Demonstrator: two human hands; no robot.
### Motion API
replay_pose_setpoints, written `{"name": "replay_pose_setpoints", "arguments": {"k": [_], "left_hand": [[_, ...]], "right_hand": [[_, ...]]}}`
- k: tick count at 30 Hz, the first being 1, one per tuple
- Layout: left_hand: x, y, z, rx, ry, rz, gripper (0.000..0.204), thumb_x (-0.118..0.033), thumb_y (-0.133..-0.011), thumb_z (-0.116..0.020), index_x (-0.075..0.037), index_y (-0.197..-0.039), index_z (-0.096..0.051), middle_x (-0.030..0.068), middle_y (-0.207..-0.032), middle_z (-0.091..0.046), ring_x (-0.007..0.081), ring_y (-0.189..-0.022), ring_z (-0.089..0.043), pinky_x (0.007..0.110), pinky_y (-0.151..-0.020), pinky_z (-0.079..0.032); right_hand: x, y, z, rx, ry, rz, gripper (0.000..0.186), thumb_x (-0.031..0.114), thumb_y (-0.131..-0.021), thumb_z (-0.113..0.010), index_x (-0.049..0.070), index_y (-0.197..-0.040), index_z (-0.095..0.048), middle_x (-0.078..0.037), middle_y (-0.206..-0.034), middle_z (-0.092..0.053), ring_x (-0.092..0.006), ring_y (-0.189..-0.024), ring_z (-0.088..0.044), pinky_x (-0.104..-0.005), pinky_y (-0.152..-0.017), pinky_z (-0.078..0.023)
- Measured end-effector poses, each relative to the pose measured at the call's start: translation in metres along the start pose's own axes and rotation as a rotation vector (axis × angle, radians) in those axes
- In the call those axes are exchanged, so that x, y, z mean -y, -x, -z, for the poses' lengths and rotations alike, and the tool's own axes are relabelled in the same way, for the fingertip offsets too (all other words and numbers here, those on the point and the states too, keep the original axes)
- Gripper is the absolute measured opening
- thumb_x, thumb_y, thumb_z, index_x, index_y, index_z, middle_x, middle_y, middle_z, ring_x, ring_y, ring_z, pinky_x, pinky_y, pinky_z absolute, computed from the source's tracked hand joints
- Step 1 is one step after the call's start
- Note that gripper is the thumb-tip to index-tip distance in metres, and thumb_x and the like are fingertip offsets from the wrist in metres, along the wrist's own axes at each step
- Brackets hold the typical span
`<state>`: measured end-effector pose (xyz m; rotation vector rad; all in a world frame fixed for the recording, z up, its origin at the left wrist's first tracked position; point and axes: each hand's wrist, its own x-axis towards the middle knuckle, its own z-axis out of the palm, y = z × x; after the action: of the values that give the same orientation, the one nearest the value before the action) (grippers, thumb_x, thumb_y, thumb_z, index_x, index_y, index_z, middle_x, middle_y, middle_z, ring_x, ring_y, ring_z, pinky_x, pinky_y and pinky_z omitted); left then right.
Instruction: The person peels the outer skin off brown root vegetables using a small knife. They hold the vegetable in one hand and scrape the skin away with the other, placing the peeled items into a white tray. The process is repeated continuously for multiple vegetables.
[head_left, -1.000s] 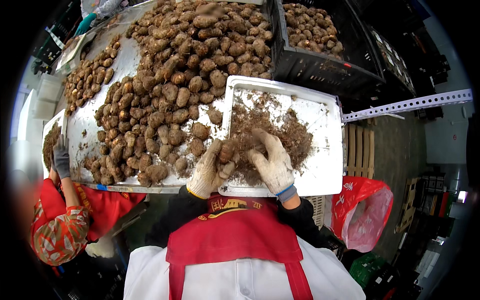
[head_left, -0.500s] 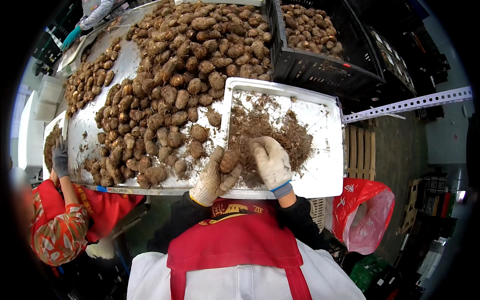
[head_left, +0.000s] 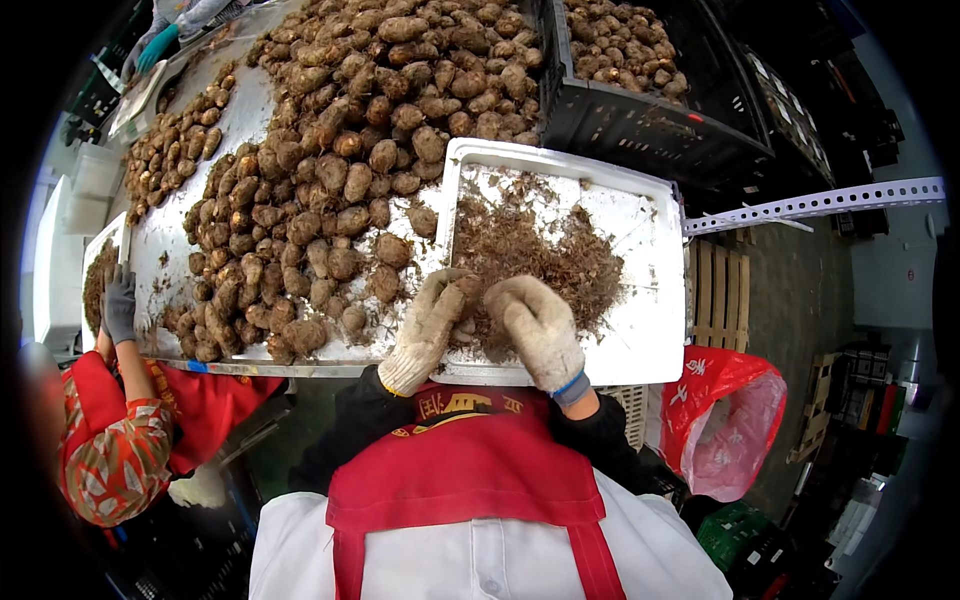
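My left hand (head_left: pixel 424 335), in a pale work glove, is closed around a brown taro (head_left: pixel 467 290) above the near left part of a white foam tray (head_left: pixel 650 340). Close against its right side is my right hand (head_left: pixel 540 332), also gloved, with fingers curled in toward the taro. What those fingertips pinch, if anything, is hidden. Loose brown root fibres and scraps (head_left: pixel 575 265) cover much of the tray's bottom. To the left, a large heap of hairy taros (head_left: pixel 340 170) spreads over the metal table (head_left: pixel 165 290).
A black crate (head_left: pixel 650 130) of taros stands beyond the tray. At far left a co-worker's grey-gloved hand (head_left: pixel 119 305) reaches over another tray; a teal glove (head_left: pixel 158 47) shows at upper left. A perforated metal bar (head_left: pixel 820 203) juts right, above a red bag (head_left: pixel 720 420).
My right hand has come left, up to the taro in my left hand, which has turned and now covers more of it. The whole view has shifted slightly.
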<state>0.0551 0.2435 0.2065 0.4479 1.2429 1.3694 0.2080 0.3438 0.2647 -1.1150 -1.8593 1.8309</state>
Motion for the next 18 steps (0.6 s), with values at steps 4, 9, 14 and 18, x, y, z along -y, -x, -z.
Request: {"name": "replay_pose_setpoints", "arguments": {"k": [4, 9, 14, 18], "left_hand": [[-0.007, 0.005, -0.004, 0.070, -0.073, -0.072, 0.050, -0.026, -0.101, -0.056, -0.001, -0.141, -0.042, 0.0097, -0.124, -0.058, 0.0142, -0.102, -0.059, 0.028, -0.086, -0.051], [0.001, 0.003, -0.002, 0.075, -0.325, -0.263, 0.053, -0.015, -0.096, -0.062, 0.001, -0.143, -0.042, 0.0121, -0.128, -0.058, 0.0200, -0.119, -0.055, 0.034, -0.102, -0.046], [0.004, 0.005, -0.003, -0.010, -0.726, -0.357, 0.055, -0.016, -0.089, -0.070, 0.000, -0.138, -0.049, 0.0162, -0.126, -0.059, 0.0236, -0.119, -0.057, 0.035, -0.102, -0.046], [-0.003, 0.012, -0.010, 0.025, -0.710, -0.383, 0.055, -0.018, -0.086, -0.073, -0.001, -0.135, -0.053, 0.0168, -0.124, -0.059, 0.0292, -0.116, -0.059, 0.038, -0.101, -0.047]], "right_hand": [[-0.016, -0.009, 0.003, -0.117, 0.179, 0.067, 0.030, 0.021, -0.089, -0.064, -0.001, -0.109, -0.065, -0.016, -0.100, -0.068, -0.0268, -0.093, -0.067, -0.0352, -0.082, -0.053], [-0.011, -0.004, -0.009, -0.236, 0.321, 0.157, 0.035, 0.024, -0.085, -0.069, 0.001, -0.112, -0.066, -0.016, -0.106, -0.066, -0.0327, -0.097, -0.065, -0.0377, -0.087, -0.052], [-0.028, -0.013, -0.003, -0.200, 0.623, 0.551, 0.020, 0.019, -0.089, -0.067, 0.008, -0.104, -0.070, -0.012, -0.101, -0.065, -0.0297, -0.093, -0.065, -0.0384, -0.081, -0.054], [-0.036, -0.023, 0.003, -0.340, 0.619, 0.340, 0.018, 0.026, -0.093, -0.060, 0.011, -0.096, -0.070, -0.009, -0.093, -0.063, -0.0265, -0.086, -0.065, -0.0363, -0.074, -0.054]]}}
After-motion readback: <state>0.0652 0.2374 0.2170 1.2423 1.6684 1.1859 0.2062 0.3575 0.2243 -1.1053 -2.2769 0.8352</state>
